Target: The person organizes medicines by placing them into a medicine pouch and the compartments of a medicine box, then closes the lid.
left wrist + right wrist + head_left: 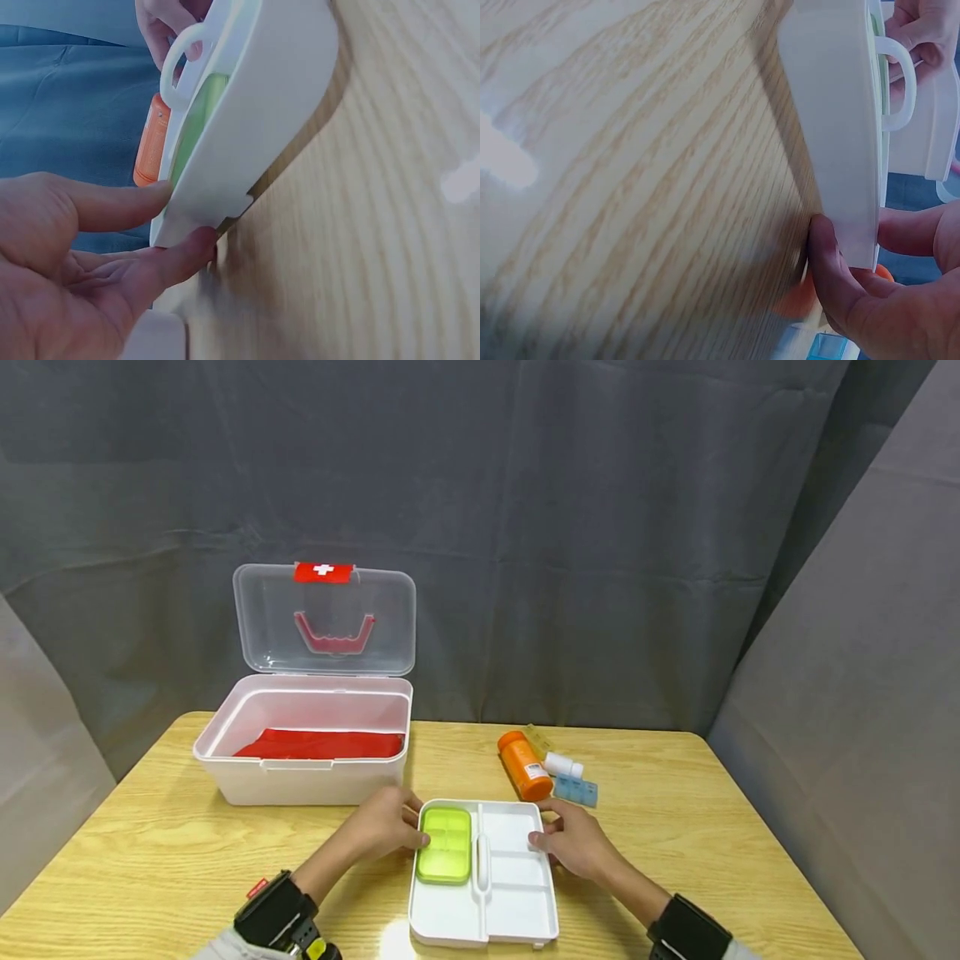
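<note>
A white divided tray (517, 893) with a centre handle lies on the wooden table near the front edge. A lime-green pill box (445, 845) sits in its left compartment. My left hand (408, 831) pinches the tray's far left corner, thumb under and finger on top, as the left wrist view shows: left hand (169, 225), tray (262, 97). My right hand (543, 841) pinches the far right edge. In the right wrist view the right hand (859, 240) has its thumb on the underside of the tray (832, 97).
An open white first-aid box (300, 777) with a clear lid and a red item inside stands behind the left hand. An orange bottle (525, 766), a small white bottle (563, 765) and a blue pill organiser (576, 791) lie behind the right hand. Grey curtains surround the table.
</note>
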A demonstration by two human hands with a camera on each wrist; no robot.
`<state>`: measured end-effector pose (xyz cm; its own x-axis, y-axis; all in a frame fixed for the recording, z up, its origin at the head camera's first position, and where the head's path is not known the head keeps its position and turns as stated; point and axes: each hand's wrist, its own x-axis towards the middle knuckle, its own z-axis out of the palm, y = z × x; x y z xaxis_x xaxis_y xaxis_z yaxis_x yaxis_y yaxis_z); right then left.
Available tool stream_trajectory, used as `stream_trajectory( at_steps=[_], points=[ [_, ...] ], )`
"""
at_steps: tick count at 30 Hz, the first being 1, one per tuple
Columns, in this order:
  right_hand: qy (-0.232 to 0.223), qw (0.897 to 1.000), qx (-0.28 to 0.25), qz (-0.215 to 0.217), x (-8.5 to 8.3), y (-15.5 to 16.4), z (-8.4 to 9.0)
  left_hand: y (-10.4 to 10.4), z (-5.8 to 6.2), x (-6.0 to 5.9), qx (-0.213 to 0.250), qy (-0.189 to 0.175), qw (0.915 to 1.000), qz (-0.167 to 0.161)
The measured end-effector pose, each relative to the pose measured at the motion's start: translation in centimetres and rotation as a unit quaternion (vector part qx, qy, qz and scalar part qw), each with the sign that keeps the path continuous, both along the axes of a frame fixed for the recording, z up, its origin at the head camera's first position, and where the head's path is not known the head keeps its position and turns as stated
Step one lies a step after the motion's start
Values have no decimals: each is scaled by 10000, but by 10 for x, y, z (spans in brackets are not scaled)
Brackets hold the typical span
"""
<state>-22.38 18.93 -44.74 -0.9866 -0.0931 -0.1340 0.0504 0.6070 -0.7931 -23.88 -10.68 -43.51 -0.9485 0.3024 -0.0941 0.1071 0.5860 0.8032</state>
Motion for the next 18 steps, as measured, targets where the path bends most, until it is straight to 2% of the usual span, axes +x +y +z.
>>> stream_trajectory(
  at_steps=[5, 11, 15, 18],
  points=[
    [13, 9999, 16, -149, -2, -3, 1, -1, -4, 4, 619, -208, 9977, 155],
    [-36, 9996, 149, -218, -5, -4, 1, -3, -8, 5, 735, -306, 9964, 282],
    [-76, 9995, 291, 100, -7, -3, 9, -5, -9, 4, 591, -294, 9974, 303],
    [-52, 9960, 755, 482, -13, 0, 22, -6, -9, 4, 545, -292, 9976, 305]
  ],
)
